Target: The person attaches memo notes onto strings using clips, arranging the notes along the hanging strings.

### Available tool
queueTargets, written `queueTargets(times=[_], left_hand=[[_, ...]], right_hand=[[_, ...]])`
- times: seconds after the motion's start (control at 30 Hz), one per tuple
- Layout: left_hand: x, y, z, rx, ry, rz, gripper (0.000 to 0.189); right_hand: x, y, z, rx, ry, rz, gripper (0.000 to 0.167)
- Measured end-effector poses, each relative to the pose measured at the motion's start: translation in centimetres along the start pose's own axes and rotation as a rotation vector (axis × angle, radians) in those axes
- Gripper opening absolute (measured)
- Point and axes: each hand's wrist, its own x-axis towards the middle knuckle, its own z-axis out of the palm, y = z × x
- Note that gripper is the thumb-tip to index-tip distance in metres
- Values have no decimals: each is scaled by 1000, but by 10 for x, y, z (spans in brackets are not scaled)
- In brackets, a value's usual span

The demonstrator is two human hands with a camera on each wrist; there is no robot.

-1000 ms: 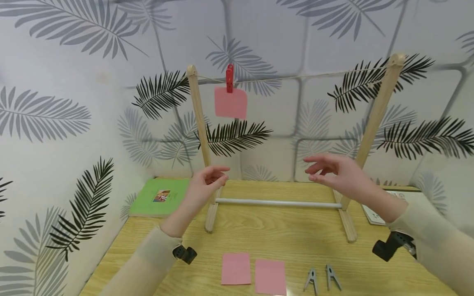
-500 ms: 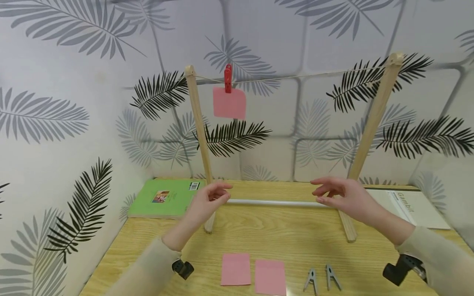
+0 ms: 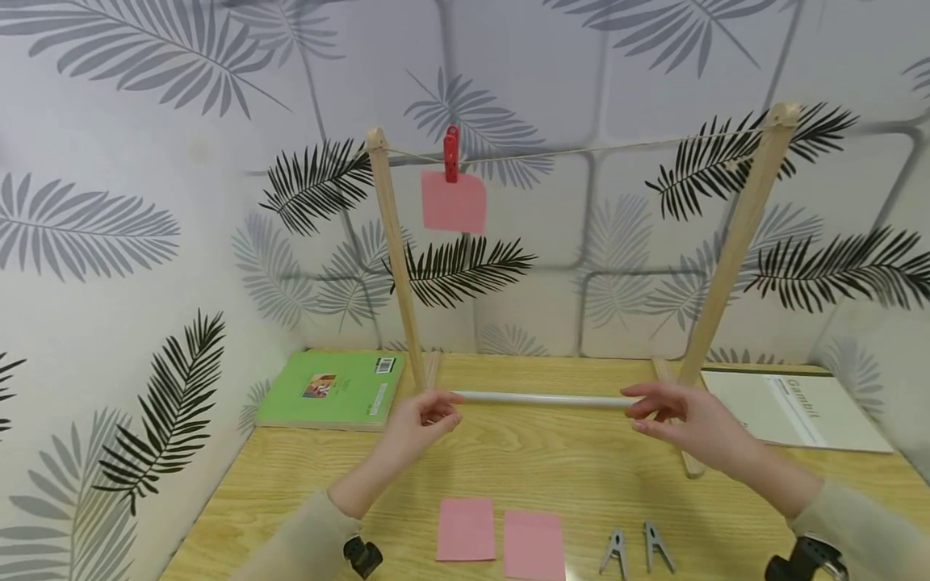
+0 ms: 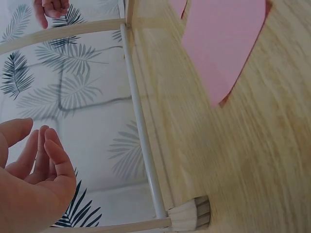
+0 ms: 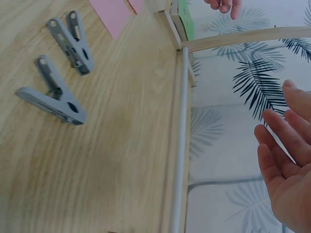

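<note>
My left hand (image 3: 421,424) hovers before the left post of a wooden frame, its fingers loosely bent and holding nothing. Level with it, my right hand (image 3: 690,420) is in front of the right post (image 3: 737,234), equally bare, with thumb and fingers apart in the right wrist view. A white rod (image 3: 541,398) joins the two posts low down, behind the hands. On the string (image 3: 603,149) above, a red clothespin (image 3: 451,153) holds a pink paper square (image 3: 454,203). Two more pink squares, one left (image 3: 466,528) and one right (image 3: 534,545), lie on the table nearer me.
Two grey clothespins, one (image 3: 616,553) left of the other (image 3: 657,547), lie at the table's front right. A green book (image 3: 330,387) rests at the back left, and a pale Gambit notebook (image 3: 799,407) at the back right. A leaf-patterned wall (image 3: 538,323) stands behind.
Both hands have come down from higher by the posts to about the rod's height, the right one also shifting outward. The hanging paper, loose squares and clothespins stay in place.
</note>
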Motion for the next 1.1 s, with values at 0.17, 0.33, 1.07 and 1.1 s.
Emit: queueTargets(times=[0.17,0.33,1.07,1.1], left_hand=[[-6,-10,7,36,-28,5,22],[-11,-16,11,81,-48,4,22],[-27,-38,21,94,-121,-34,25],[-27,-39,21,90,-122,-35,25]], right_hand=[[-10,12,7,22,0,-26,39],[-19,21,13,30,-22,-27,39],[-46,45,32,21,-52,42,38],[-47,45,33,21,-54,43,38]])
